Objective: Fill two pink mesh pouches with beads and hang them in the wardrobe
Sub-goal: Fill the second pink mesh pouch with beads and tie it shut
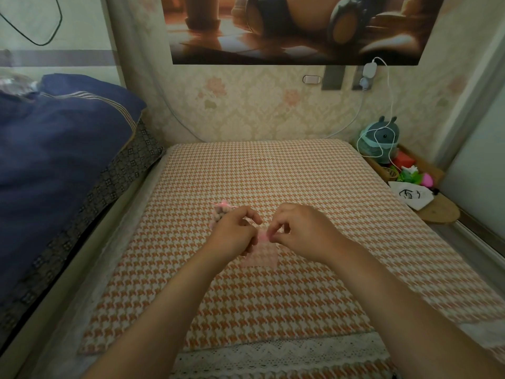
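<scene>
A flat, see-through pink mesh pouch (261, 257) lies on the orange houndstooth bed cover (273, 176), under my hands. My left hand (235, 231) and my right hand (297, 231) both pinch its upper edge, thumbs and forefingers closed on the pink rim. A second pink mesh pouch (220, 210), with beads in it and its mouth bunched, lies just beyond my left hand, partly hidden by the fingers. No loose beads are visible.
A dark blue quilt (60, 149) is heaped at the left. At the right stands a wooden shelf (437, 212) with a teal plush toy (381, 138), a white drawstring bag (411, 198) and small coloured items. A white charger cable (390, 105) hangs from the wall.
</scene>
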A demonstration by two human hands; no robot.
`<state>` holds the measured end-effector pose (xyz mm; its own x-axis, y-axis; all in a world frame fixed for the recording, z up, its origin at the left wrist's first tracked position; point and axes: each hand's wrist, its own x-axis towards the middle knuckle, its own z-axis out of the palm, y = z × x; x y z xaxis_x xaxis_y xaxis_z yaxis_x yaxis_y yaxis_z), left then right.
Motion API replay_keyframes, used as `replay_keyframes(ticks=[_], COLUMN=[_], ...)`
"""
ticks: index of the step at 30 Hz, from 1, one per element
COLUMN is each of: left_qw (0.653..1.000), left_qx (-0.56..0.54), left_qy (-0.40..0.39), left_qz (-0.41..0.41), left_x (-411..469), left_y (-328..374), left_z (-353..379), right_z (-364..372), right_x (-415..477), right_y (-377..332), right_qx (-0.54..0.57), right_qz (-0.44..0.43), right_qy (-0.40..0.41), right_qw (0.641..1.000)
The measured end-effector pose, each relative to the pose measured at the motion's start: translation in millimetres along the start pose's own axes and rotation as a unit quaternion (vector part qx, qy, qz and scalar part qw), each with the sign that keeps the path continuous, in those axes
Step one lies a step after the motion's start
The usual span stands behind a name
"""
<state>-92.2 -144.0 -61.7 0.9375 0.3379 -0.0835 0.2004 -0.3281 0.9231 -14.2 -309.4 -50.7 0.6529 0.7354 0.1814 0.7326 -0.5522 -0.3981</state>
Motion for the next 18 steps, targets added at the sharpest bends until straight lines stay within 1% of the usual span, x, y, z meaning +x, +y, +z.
replay_keyframes(ticks=[4, 10, 13, 16, 18], left_qw=[0.996, 0.989, 0.972, 0.96, 0.959], left_qx=[0.075, 0.108, 0.184, 0.235, 0.233], left_qy=[-0.002, -0.046, -0.075, -0.086, -0.087], left_qz=[0.051, 0.092, 0.126, 0.129, 0.134], left_x=[2.3, -0.9, -2.0, -1.0, -1.3], left_y=[-4.6, -3.8, -3.6, -3.5, -2.0], left_z=[-2.3, -5.6, -9.8, -12.5, -12.7], right_z=[-1.7, -2.3, -6.3, -8.4, -8.3], right_x=[-0.6, -3.3, -3.3, -3.3, -4.3], right_y=[3.1, 1.8, 2.9, 2.0, 1.0], right_qx=[-0.002, 0.014, -0.002, -0.031, -0.028], right_qz=[0.001, -0.007, -0.007, -0.022, -0.032], right_qy=[-0.017, -0.048, -0.043, -0.038, -0.037], right_qw=[1.0, 0.999, 0.999, 0.999, 0.998])
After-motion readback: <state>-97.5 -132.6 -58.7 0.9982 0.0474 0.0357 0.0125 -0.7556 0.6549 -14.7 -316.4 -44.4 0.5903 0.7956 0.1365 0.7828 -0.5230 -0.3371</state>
